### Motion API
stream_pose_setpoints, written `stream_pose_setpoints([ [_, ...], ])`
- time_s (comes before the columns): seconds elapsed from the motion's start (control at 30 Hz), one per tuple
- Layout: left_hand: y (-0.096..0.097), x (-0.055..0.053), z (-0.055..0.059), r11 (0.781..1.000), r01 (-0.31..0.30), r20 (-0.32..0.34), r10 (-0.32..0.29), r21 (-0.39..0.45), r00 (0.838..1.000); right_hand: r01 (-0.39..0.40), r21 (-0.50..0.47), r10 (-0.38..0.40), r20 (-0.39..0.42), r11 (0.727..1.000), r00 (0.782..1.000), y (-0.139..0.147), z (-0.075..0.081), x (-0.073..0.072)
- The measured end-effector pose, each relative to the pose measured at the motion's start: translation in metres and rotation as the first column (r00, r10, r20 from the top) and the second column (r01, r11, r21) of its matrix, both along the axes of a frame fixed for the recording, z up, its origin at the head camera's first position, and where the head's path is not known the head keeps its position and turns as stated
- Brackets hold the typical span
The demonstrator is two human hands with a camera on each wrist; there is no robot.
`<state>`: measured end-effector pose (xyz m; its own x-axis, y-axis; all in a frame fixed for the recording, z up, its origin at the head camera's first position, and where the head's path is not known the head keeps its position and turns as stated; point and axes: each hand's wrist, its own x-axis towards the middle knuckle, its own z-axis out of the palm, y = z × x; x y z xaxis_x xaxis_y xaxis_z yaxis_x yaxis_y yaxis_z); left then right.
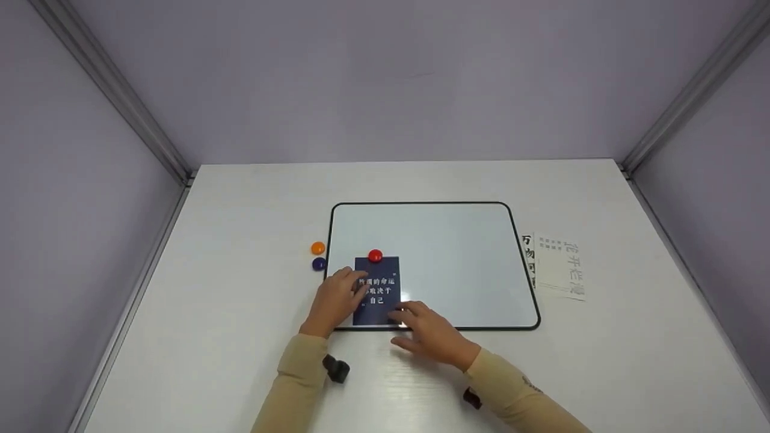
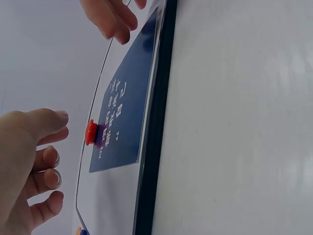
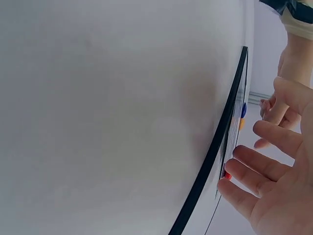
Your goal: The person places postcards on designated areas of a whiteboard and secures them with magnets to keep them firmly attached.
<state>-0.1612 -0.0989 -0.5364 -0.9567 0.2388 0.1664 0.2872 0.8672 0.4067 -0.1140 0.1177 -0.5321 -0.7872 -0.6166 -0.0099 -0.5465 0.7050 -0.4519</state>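
Note:
A dark blue card [image 1: 376,314] with white Chinese characters lies on the left part of a black-framed whiteboard [image 1: 457,258]. At the card's top edge sits a round red magnet [image 1: 375,256], seen side-on as a red button-shaped magnet [image 2: 91,132] in the left wrist view. My left hand [image 1: 335,299] hovers by the card's left side, its fingers loosely bent and holding nothing. Close to the lower right corner is my right hand [image 1: 432,332], fingers spread and relaxed. In the right wrist view that right hand [image 3: 279,171] shows a bare palm.
Left of the board lie an orange magnet [image 1: 317,248] and a dark blue magnet [image 1: 319,264]. To its right, a pale card [image 1: 559,267] with grey characters overlaps another card [image 1: 529,258], partly hidden at the board's edge. Walls bound the white table [image 1: 240,210] at the back and sides.

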Motion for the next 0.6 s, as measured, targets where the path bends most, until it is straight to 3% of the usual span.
stream_pose_setpoints([
  [0.23,-0.004,0.013,0.002,0.999,0.026,-0.062,-0.028,-0.032,0.998,0.011,-0.019,-0.011,0.017,1.0,1.0,0.009,0.002,-0.003],
  [0.6,-0.018,0.027,-0.008,0.996,0.063,-0.164,-0.073,-0.065,0.984,0.048,-0.063,-0.044,0.071,0.997,0.997,0.019,0.002,-0.005],
])
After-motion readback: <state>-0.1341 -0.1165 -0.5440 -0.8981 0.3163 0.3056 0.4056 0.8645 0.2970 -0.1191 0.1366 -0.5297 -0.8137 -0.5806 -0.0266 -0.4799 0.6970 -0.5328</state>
